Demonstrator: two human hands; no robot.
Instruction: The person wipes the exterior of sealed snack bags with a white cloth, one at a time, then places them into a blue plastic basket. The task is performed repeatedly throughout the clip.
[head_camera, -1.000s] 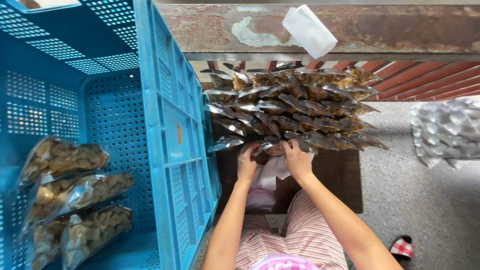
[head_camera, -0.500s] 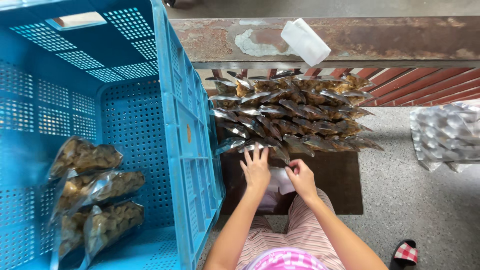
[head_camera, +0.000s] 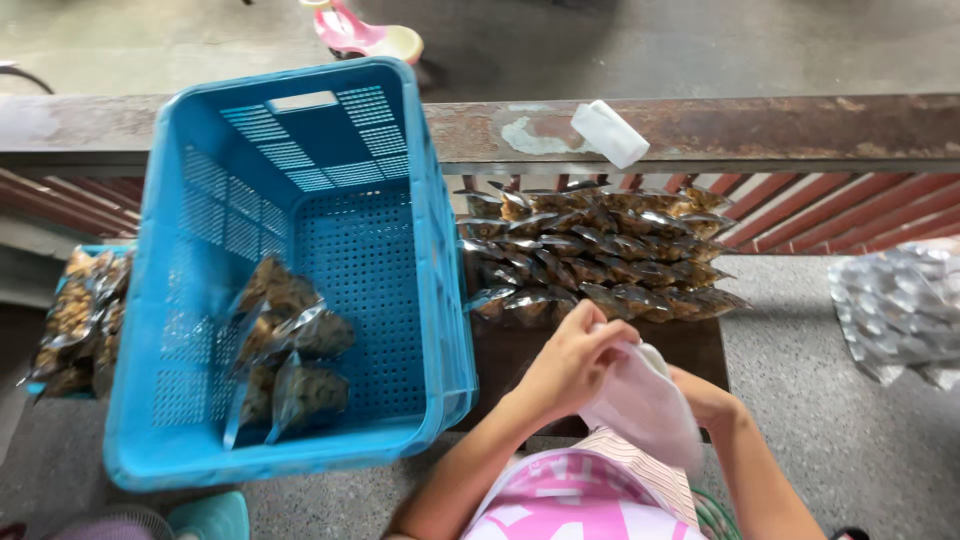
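Left hand (head_camera: 570, 362) pinching the top edge of a thin white plastic bag (head_camera: 645, 405), grip closed on it. Right hand (head_camera: 705, 398) mostly hidden behind the bag; grip unclear. Bag hanging down over the lap. Stacked snack packets (head_camera: 595, 255) just ahead on the dark surface (head_camera: 690, 345), nearer the left hand. Blue crate (head_camera: 190, 300) off to the left.

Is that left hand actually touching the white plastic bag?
Touching. The head view shows the left hand with its fingers curled over the top edge of the white plastic bag, no gap visible between them.
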